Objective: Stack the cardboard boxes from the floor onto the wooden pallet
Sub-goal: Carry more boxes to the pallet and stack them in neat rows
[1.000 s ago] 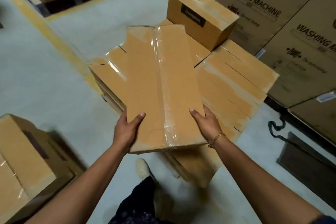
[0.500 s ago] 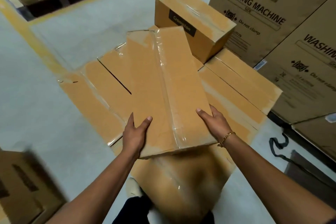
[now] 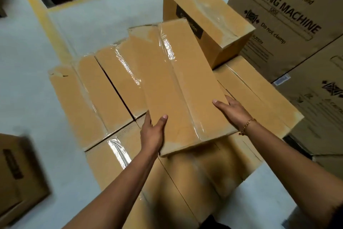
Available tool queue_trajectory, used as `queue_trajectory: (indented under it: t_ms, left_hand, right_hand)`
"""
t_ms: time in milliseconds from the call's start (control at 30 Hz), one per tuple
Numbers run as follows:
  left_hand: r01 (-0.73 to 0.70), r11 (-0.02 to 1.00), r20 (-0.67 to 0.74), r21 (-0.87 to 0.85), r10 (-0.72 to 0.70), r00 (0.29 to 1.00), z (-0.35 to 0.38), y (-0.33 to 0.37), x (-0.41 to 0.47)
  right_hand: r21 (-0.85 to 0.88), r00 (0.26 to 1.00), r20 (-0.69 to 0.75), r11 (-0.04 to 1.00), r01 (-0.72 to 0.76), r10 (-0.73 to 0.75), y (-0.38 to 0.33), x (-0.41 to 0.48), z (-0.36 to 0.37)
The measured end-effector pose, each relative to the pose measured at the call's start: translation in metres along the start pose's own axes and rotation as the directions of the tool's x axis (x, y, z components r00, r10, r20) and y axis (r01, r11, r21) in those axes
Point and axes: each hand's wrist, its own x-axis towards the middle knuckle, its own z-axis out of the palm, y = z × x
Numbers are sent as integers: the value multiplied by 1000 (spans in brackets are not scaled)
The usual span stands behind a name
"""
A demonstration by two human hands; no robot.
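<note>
Since a second ago the carried box (image 3: 178,87) has come forward from the near edge of the stack. It is now over the middle, with its far end close to the upper box (image 3: 209,17) that sits at the back of the layer. I cannot tell whether it already rests on anything.

Largest in view is the grey floor (image 3: 27,72), then the washing machine cartons (image 3: 289,15) walling the right side. The layer of boxes (image 3: 104,95) lies flat and tight and hides the pallet beneath it. One more box on the floor (image 3: 16,169), blurred, is at lower left.

To do this step well, I judge the carried box should be turned parallel with the seams below. It should then go down far end first, just beside the upper box, and be slid snug so no edge overhangs. Fingers should leave the underside before the weight settles.

The left grip (image 3: 152,134) clasps the near left corner, thumb on the top face, fingers out of sight at the side. The right grip (image 3: 232,111) clasps the right edge likewise. Both are closed narrowly on the cardboard. A bracelet (image 3: 246,126) circles the right wrist.
</note>
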Motion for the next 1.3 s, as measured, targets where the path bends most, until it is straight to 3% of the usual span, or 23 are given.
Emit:
queue_trajectory:
  t_ms: [233, 333, 500, 733, 933, 1033, 1133, 1300]
  left_hand:
    - [20, 1000, 79, -5, -20, 997, 62, 4, 43]
    - [27, 1000, 50, 5, -27, 998, 103, 0, 64]
    - [14, 1000, 27, 6, -14, 1000, 156, 0, 94]
    - [-21, 997, 2, 69, 21, 1000, 190, -7, 107]
    - [32, 998, -15, 54, -31, 999, 202, -7, 107]
    - [94, 996, 2, 1, -94, 996, 208, -12, 106]
    - [91, 995, 7, -28, -91, 996, 213, -13, 103]
    - [72, 997, -4, -7, -72, 997, 218, -17, 109]
  right_hand:
    - [-66, 998, 19, 996, 64, -63, 1, 83, -40]
    - [-143, 993, 74, 985, 100, -90, -1, 135, -61]
    - [-114, 988, 125, 988, 103, -89, 3, 202, -93]
    - [-73, 981, 163, 990, 121, -108, 23, 252, -103]
    - [-92, 977, 149, 982, 166, -151, 51, 267, -110]
    - [-2, 985, 67, 987, 158, -158, 67, 258, -115]
    - [212, 994, 5, 971, 108, -111, 93, 237, -114]
    - [502, 998, 41, 863, -53, 37, 120, 218, -95]
